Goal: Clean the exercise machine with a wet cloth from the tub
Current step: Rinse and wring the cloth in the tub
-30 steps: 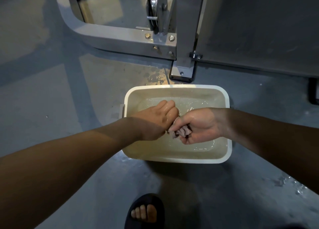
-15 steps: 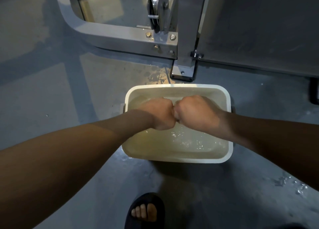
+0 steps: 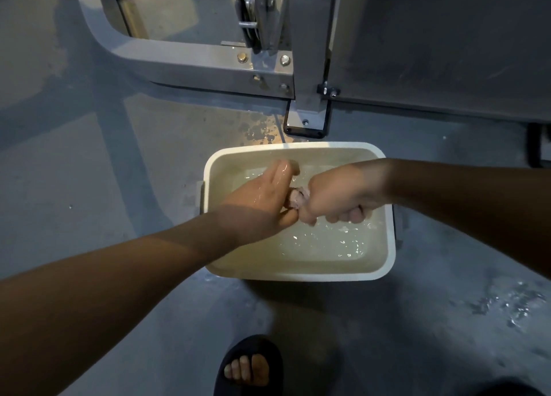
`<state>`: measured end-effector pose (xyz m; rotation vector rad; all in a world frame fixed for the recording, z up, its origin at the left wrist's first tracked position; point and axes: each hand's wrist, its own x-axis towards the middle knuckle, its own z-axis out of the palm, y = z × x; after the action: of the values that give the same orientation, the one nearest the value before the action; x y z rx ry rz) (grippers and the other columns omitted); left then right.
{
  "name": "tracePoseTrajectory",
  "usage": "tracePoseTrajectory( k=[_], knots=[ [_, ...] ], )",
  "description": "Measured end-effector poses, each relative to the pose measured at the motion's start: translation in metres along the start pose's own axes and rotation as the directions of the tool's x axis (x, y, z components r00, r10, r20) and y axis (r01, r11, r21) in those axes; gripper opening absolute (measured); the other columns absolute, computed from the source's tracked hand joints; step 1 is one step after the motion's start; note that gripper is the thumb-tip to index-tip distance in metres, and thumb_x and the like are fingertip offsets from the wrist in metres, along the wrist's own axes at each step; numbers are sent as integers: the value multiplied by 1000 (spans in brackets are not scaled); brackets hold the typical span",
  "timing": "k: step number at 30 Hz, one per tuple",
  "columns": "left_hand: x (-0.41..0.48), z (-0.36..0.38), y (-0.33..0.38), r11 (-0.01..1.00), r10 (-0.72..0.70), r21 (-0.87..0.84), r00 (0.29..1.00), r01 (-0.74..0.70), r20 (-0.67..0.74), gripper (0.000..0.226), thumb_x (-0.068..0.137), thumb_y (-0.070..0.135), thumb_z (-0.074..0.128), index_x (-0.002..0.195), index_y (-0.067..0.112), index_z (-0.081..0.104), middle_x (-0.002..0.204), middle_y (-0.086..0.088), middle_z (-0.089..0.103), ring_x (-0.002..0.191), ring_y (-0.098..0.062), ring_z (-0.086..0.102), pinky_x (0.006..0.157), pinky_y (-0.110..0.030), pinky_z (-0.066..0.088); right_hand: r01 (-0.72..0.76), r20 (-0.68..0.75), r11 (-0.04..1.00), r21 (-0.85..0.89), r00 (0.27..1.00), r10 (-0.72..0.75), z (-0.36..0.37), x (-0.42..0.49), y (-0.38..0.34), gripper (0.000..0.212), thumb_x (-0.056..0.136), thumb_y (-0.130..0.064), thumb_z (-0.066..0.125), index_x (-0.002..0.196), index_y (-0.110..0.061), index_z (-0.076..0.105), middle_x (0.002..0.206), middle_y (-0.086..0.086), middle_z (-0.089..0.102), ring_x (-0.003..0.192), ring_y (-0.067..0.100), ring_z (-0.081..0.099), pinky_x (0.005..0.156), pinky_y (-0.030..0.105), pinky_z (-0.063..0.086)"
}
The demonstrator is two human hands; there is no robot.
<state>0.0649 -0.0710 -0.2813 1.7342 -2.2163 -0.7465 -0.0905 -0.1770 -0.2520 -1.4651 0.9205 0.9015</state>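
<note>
Grey floor (image 3: 74,187), white tub (image 3: 298,275) on it, machine base (image 3: 307,124) just behind, splashes (image 3: 259,131), sandalled foot (image 3: 250,366)

The tub (image 3: 298,145) is smooth off-white plastic with a wet sheen, the cloth (image 3: 296,197) a sodden, crumpled pale fabric, the exercise machine (image 3: 185,58) grey-painted metal, satin-smooth with bright bolts (image 3: 242,57), and the floor (image 3: 89,187) matt grey, roughish, glistening where water lies.

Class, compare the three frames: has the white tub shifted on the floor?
No. The tub lies just as close to the machine's foot plate as before; the right hand grips the cloth over it.
</note>
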Motion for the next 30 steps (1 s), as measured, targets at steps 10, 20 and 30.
tracePoseTrajectory(
  k=[10, 20, 30],
  knots=[
    [10, -4, -4, 971, 229, 115, 954, -209, -195, 47, 96, 27, 54, 138, 10, 41, 111, -14, 52, 71, -26, 61, 58, -41, 55, -224, 510, 699, 679, 829, -229, 9, 1, 5, 42, 89, -26, 65, 61, -23, 32, 54, -8, 25, 44, 4, 15, 37, 14, 11],
    [16, -19, -6, 918, 308, 305, 939, -252, -152, 36, 83, 24, 69, 112, 12, 53, 92, -11, 62, 59, -32, 59, 42, -28, 35, -158, 464, 691, 705, 840, -281, 4, -2, 15, 44, 88, -28, 69, 64, -24, 33, 56, -8, 23, 42, 3, 19, 38, 14, 11],
    [34, -28, 28, 887, -359, 383, 907, 258, 220, 28, 91, 27, 56, 66, 16, 47, 68, 0, 42, 70, -32, 51, 65, -32, 41, 30, -443, 762, -647, 799, -407, 17, -3, -3, 41, 102, -33, 46, 61, -27, 44, 65, -5, 47, 76, 28, 57, 65, 30, 43]
  ],
)
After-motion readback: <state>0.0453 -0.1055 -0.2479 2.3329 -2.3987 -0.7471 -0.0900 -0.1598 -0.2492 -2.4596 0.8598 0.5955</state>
